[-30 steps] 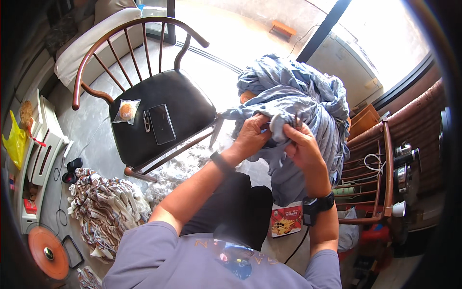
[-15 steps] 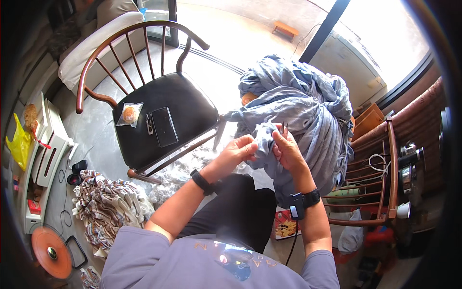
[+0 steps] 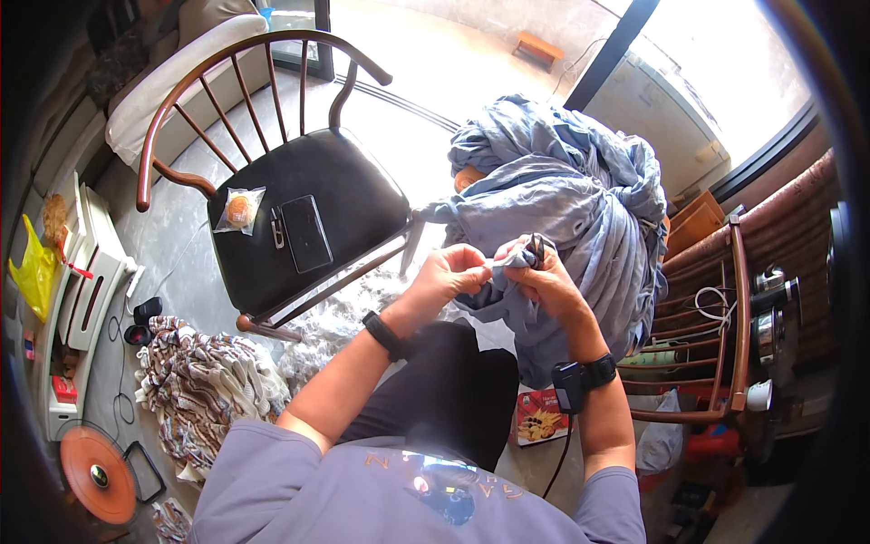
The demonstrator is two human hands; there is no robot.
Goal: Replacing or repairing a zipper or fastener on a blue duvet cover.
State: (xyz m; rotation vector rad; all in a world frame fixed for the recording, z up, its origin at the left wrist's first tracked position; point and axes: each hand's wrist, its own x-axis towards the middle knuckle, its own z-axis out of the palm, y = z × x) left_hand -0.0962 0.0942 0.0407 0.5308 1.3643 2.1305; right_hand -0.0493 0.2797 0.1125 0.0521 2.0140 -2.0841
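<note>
A big heap of blue-grey cloth [image 3: 580, 218] is piled in front of me, and one edge of it runs up between my hands. My left hand [image 3: 456, 275] is closed, its thumb and fingertips pinching a small pale bit at the cloth's edge. Close by on the right, my right hand [image 3: 548, 283] is closed around a bunched fold. A small dark pointed tool, looking like thread snips [image 3: 537, 243], sticks up from the same hand; its grip is partly hidden by the fingers.
A wooden chair with a black seat [image 3: 353, 195] holds a wrapped bun [image 3: 239, 211], a phone-like black slab [image 3: 306, 234] and a small metal tool [image 3: 277, 228]. Whitish scraps [image 3: 340, 326] litter the floor. Striped fabric [image 3: 204, 381] lies left; a wooden rack [image 3: 739, 317] stands right.
My right hand has turned, and the snips' tips now sit bunched over the cloth. My left hand has moved slightly left, pulling a pale bit from the fold.
</note>
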